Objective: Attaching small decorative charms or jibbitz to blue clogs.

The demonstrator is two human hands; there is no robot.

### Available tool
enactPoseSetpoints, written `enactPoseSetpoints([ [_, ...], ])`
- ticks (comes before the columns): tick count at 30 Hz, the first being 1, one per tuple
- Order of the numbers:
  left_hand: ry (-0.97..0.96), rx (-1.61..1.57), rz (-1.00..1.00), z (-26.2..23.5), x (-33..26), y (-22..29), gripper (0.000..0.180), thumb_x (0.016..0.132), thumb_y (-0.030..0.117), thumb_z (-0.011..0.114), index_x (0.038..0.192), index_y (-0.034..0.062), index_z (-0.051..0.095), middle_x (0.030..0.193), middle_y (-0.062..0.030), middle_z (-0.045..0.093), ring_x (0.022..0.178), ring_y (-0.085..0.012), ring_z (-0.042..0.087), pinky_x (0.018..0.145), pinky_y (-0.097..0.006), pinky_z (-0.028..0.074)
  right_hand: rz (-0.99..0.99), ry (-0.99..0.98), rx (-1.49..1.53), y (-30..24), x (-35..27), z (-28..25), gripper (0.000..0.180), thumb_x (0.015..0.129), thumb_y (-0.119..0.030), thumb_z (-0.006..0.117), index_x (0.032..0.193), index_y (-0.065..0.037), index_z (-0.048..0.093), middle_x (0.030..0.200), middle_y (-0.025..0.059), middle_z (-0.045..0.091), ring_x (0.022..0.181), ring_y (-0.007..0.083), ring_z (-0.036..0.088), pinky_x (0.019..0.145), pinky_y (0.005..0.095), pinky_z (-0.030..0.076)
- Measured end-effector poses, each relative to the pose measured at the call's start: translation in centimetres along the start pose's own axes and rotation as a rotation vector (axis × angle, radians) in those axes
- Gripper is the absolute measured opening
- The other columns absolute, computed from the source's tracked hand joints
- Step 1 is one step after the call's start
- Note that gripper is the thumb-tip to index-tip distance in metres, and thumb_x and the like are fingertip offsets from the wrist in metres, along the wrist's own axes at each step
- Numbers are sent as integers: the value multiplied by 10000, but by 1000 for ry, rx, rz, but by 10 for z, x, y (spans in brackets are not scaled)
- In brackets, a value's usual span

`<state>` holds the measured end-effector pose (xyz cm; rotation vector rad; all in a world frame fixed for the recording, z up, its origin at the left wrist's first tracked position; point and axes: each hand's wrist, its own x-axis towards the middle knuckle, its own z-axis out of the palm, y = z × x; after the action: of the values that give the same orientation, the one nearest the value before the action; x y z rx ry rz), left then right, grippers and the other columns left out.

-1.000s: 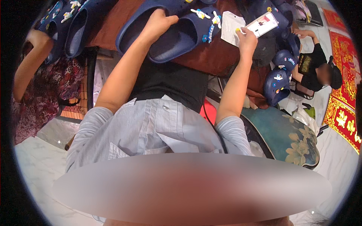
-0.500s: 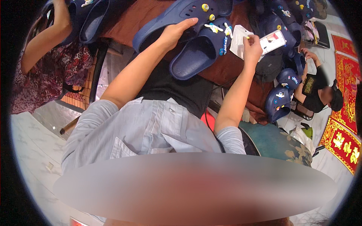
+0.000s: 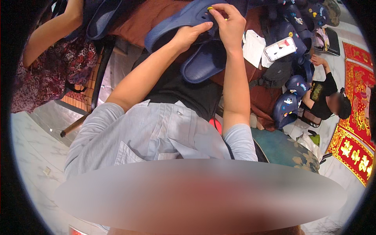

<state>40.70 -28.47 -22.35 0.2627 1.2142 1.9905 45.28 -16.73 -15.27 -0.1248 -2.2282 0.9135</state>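
My left hand [image 3: 188, 38] grips a navy blue clog [image 3: 168, 29] by its side, the thumb lying along the upper near the vent holes. Over the front of that clog, the fingers of my right hand [image 3: 230, 25] pinch a small yellow shoe charm [image 3: 210, 8] against the holed upper. Part of the charm and other decorations there are hidden behind my right hand. Below the held clog lies a second navy clog [image 3: 201, 64], its open heel toward me and its toe covered by my right hand and forearm.
Right of my right hand are a white packet [image 3: 253, 47] and a phone [image 3: 280, 49] with a lit screen. Several decorated clogs [image 3: 286, 109] line the right side. A dark cap [image 3: 277, 73] lies near the phone. Co-workers sit at left [image 3: 55, 74] and right [image 3: 323, 94].
My right hand has moved left from the white packet to the upper of the held clog, bringing a small yellow charm. My left hand keeps hold of the clog.
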Motion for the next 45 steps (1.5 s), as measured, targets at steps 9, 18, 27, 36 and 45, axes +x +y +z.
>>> enactPoseSetpoints([
  [9,1,105,-1,-2,1,-3,416,849,301,704,1088,-35,646,1042,-70,643,957,-128,580,841,-269,457,-6,-180,-99,-21,1,-6,180,774,0,574,916,-13,684,867,154,632,866,329,613,809,390,488],
  [18,-7,-75,49,-8,6,-1,322,859,178,671,1117,-9,622,1082,-52,634,984,-144,590,864,-273,453,-222,-224,-216,-18,0,-6,176,766,-19,561,910,35,647,922,160,608,911,334,574,805,384,474],
  [27,36,-92,-27,-5,3,5,321,877,156,632,1133,-37,609,1107,-74,634,1019,-155,596,892,-285,453,-336,-287,-448,-13,-2,-6,229,797,-134,515,943,-21,651,980,109,638,995,270,566,828,375,442],
  [36,60,-245,-30,-23,23,9,328,912,179,578,1155,-40,586,1151,-111,615,1075,-217,590,957,-348,445,-308,-299,-467,-11,0,13,286,848,-127,463,1061,-37,631,1042,123,641,1029,287,564,847,395,435],
  [45,38,-278,-40,-27,31,12,316,851,251,656,1057,19,594,955,-80,606,874,-214,584,843,-366,453,-188,67,-294,-2,-6,-38,321,820,2,502,1113,-24,631,1096,148,638,1023,333,569,928,390,429],
])
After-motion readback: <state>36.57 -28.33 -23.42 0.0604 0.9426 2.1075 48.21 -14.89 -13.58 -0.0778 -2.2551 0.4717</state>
